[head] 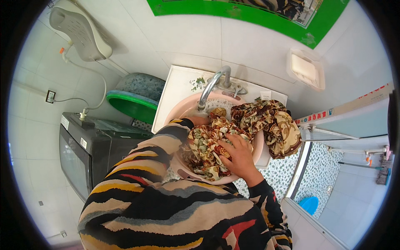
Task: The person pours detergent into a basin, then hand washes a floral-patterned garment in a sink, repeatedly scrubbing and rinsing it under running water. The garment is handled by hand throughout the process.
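Note:
A pink plastic basin (258, 147) sits over the white washbasin top (181, 75), with suds and water inside. Bunched patterned cloth (206, 147) in brown, red and cream fills much of it. More of this fabric (282, 137) hangs over the basin's right rim. My left hand (200, 120) is at the cloth's upper left, close below the chrome faucet (211, 86); folds hide its fingers. Water appears to run from the spout. My right hand (239, 154) lies palm down on the cloth, thumb and fingers apart.
A dark washing machine (103, 137) and green tubs (134, 106) stand at the left. A small white tube (266, 95) is on the washbasin top. On the wall hang a soap dish (307, 76) and a green-framed mirror (237, 12). A blue basin (309, 204) sits beyond the doorway.

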{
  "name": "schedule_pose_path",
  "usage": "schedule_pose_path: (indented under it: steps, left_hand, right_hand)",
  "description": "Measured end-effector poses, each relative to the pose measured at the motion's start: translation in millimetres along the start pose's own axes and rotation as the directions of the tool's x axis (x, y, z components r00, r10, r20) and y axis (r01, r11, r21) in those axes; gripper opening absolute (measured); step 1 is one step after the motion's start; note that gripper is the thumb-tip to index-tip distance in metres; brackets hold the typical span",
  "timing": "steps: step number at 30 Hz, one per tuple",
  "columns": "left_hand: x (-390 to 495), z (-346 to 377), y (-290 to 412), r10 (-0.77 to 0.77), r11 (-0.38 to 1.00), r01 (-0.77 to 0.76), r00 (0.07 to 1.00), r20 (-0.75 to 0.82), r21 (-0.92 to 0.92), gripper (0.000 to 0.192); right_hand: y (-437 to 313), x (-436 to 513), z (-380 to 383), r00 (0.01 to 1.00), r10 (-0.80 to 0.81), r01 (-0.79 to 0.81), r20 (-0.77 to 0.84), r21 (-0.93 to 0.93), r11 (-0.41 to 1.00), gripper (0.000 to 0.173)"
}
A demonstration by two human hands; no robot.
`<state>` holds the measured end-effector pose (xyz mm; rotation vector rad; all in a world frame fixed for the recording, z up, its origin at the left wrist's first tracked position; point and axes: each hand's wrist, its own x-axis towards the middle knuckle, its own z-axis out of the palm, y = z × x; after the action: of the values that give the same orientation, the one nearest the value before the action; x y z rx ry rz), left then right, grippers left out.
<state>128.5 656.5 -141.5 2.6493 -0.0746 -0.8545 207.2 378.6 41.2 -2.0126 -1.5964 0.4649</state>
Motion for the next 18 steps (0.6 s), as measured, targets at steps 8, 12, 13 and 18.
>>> schedule_pose_path:
  steps: [8,12,13,18]
  left_hand:
    - [-83.7,-111.4,39.8,-0.207,0.893,0.216,0.976,0.067,-0.395,0.054]
    - [-134.6,-128.5,115.9,-0.132,0.807,0.045,0.986,-0.106,-0.588,0.088]
    - [-138.0,-123.9,138.5,-0.070,0.819,-0.043,0.982,-0.174,-0.572,0.100]
    - [-112.2,-96.1,185.1,-0.088,0.991,0.045,0.925,-0.370,-0.125,0.102]
  right_hand:
    - [16.1,-13.4,-37.5,0.998,0.041,-0.023,-0.052,0.309,0.951,0.047]
    - [50.1,-6.0,-61.9,0.959,0.083,-0.030,-0.272,0.193,0.981,0.050]
    - [60.8,-0.7,-65.7,0.944,0.114,-0.077,-0.311,0.128,0.989,0.054]
    - [88.1,26.0,-53.6,0.992,-0.007,-0.047,-0.129,-0.410,0.911,0.069]
